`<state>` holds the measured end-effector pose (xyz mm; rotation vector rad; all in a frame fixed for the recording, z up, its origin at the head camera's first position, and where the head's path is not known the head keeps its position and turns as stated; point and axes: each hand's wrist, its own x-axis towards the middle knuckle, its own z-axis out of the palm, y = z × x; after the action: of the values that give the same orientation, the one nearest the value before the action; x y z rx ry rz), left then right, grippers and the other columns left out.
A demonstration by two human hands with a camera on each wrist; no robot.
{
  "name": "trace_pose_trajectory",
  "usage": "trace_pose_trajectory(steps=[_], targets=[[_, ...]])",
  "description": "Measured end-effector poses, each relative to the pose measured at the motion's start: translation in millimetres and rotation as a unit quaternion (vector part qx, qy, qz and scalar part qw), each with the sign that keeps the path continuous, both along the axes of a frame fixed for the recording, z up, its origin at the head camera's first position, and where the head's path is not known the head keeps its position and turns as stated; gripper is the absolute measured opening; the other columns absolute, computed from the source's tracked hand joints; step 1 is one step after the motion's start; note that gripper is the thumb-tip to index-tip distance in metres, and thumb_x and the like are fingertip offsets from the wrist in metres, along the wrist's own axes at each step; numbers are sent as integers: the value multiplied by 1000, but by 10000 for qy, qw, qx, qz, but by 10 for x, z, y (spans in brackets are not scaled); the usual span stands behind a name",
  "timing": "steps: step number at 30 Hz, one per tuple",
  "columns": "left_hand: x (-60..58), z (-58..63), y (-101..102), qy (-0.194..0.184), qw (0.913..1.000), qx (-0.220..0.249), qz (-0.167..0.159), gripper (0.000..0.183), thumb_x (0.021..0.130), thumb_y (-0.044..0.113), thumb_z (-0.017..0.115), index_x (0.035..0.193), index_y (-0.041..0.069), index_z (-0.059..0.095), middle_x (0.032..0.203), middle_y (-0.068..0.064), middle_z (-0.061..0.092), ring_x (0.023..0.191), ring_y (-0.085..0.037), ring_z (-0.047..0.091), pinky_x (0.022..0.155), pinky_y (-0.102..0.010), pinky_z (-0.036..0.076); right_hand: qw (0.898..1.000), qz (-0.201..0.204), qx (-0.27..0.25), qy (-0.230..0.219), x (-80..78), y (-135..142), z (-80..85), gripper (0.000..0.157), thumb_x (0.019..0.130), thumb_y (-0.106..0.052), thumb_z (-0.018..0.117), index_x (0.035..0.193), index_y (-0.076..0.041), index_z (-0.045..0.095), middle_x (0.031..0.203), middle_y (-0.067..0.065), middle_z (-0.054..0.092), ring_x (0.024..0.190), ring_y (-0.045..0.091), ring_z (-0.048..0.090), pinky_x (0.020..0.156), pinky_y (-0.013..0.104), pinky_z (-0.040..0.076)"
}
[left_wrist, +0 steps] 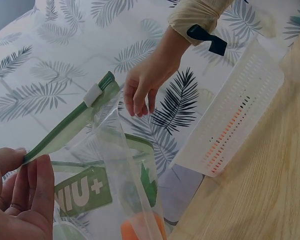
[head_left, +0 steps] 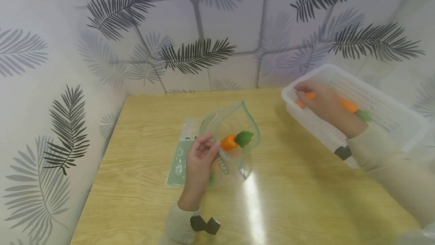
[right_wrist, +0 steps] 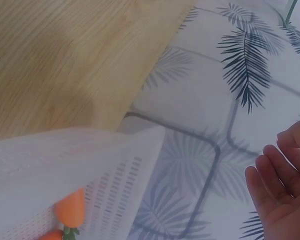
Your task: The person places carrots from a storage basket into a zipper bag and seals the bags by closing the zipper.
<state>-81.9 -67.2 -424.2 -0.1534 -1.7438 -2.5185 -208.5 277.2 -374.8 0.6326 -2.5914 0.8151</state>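
My left hand (head_left: 200, 158) pinches the green-edged rim of a clear slider bag (head_left: 249, 154) between thumb and fingers. The bag's mouth gapes, with its white slider (left_wrist: 92, 95) at one end of the strip. In the bag is a toy carrot (head_left: 228, 142) with green leaves. At the right, my right hand (head_left: 319, 99) hovers over the near-left end of a white perforated basket (head_left: 377, 90). Its fingers are loosely bent with nothing between them in the right wrist view. Orange toy carrots (right_wrist: 70, 209) lie in the basket, partly hidden by that hand in the head view.
A flat clear and green plastic package (head_left: 175, 169) lies under the left hand and bag on the wooden table (head_left: 136, 199). Behind the table rises a wall covering (head_left: 231, 26) printed with leaves. The basket stands at the table's right side.
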Motion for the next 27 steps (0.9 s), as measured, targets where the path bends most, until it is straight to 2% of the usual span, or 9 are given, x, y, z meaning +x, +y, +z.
trace_pose_trajectory(steps=[4,5,8,11,12,16,27], targets=[[0,-22,4,183,9998,-2,11,33,82,9,63,111,1,51,88,-7,53,80,-15,56,77,-31,52,9997,-226,111,-38,-21,191,51,19,88,-14,54,102,-2,59,98,11,60,91,26,55,78,42,46],[-47,-135,-1,350,9993,90,-5,33,82,10,63,112,2,51,89,-6,54,81,-15,56,77,-29,52,9996,-251,116,12,-31,241,62,18,87,-12,55,101,-2,59,97,12,60,89,26,55,78,42,47],[-45,-141,-2,476,9989,47,-13,32,83,10,62,112,3,52,89,-5,54,81,-14,56,76,-28,52,9990,-431,109,77,-65,399,77,17,86,-9,54,101,-1,59,96,13,60,89,27,55,77,43,47],[-43,-136,-4,368,9993,47,-23,33,83,10,62,112,2,51,89,-6,54,81,-15,56,76,-30,52,9971,-734,55,-216,-74,557,78,21,88,-12,52,105,-2,58,100,14,59,93,30,54,79,46,45],[5,-21,1,198,9998,-49,-13,33,83,9,62,112,1,51,89,-7,53,81,-16,56,77,-32,52,9963,-809,57,-275,-77,604,76,22,88,-13,51,106,-2,58,101,15,59,93,32,54,79,47,45],[7,-10,-4,-4,10000,-22,-57,32,83,7,62,112,1,50,90,-8,53,81,-18,56,78,-34,52,9939,-1011,109,-419,-87,755,75,23,88,-12,50,105,1,58,102,19,59,90,35,55,77,49,45],[3,-4,-10,-25,9999,-141,-45,35,82,9,62,113,0,50,90,-9,53,80,-18,56,78,-34,52,9840,-1437,179,-1037,-146,1113,-2,27,89,-13,47,106,5,56,102,25,56,89,39,52,76,54,41]])
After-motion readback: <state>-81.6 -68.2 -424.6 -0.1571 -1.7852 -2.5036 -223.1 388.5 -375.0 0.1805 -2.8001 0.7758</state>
